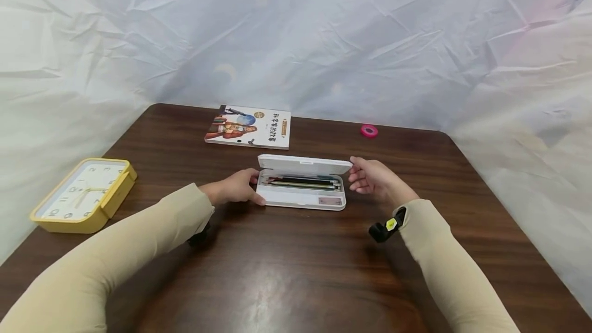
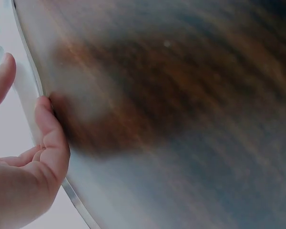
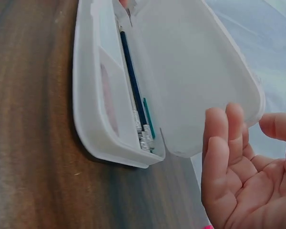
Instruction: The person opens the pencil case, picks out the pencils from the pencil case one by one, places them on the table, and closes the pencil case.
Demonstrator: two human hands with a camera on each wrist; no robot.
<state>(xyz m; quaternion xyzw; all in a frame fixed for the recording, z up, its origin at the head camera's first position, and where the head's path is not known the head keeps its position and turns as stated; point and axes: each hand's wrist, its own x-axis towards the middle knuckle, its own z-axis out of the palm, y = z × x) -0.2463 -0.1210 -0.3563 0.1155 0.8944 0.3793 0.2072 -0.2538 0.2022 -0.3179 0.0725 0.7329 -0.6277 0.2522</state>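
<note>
A white pencil case (image 1: 287,198) lies on the dark table with its hinged lid (image 1: 305,163) tilted up at the back. Several pencils (image 1: 302,184) lie lengthwise inside, and a small pinkish piece (image 1: 330,201) sits in the front right compartment. My left hand (image 1: 233,186) holds the case's left end, thumb at the front corner and fingers further back. At the other end, my right hand (image 1: 372,179) pinches the lid's right corner between thumb and index finger. Its other fingers (image 3: 217,152) are bent loosely beside the lid in the right wrist view.
Behind the case lies a picture book (image 1: 250,127) with a white cover. A pink ring-shaped item (image 1: 369,130) is at the back right. On the left stands a yellow-framed clock (image 1: 85,194), tilted face up. Pale cloth (image 1: 300,40) hangs around the table (image 1: 259,256).
</note>
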